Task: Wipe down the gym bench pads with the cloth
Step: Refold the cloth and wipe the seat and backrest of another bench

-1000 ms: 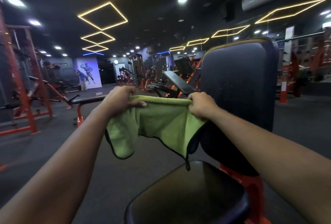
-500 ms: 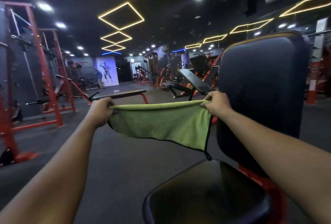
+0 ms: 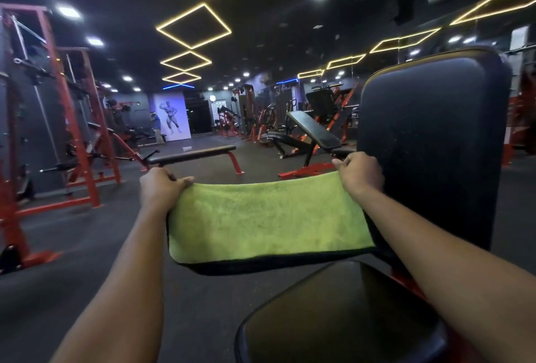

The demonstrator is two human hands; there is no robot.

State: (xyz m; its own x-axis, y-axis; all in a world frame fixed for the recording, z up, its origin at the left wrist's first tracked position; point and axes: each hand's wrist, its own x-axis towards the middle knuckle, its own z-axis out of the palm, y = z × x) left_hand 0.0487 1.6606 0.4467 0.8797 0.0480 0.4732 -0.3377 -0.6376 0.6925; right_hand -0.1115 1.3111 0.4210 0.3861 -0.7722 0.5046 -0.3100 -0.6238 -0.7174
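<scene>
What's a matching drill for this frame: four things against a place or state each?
Things:
1 cloth
2 back pad
3 seat pad
4 flat bench

Place or state:
A nearest, at the bottom of the view
B red legs, across the floor
C spread between left hand and right hand
D upright, at the right

Pairs: 1-C, 2-D, 3-A, 4-B
</scene>
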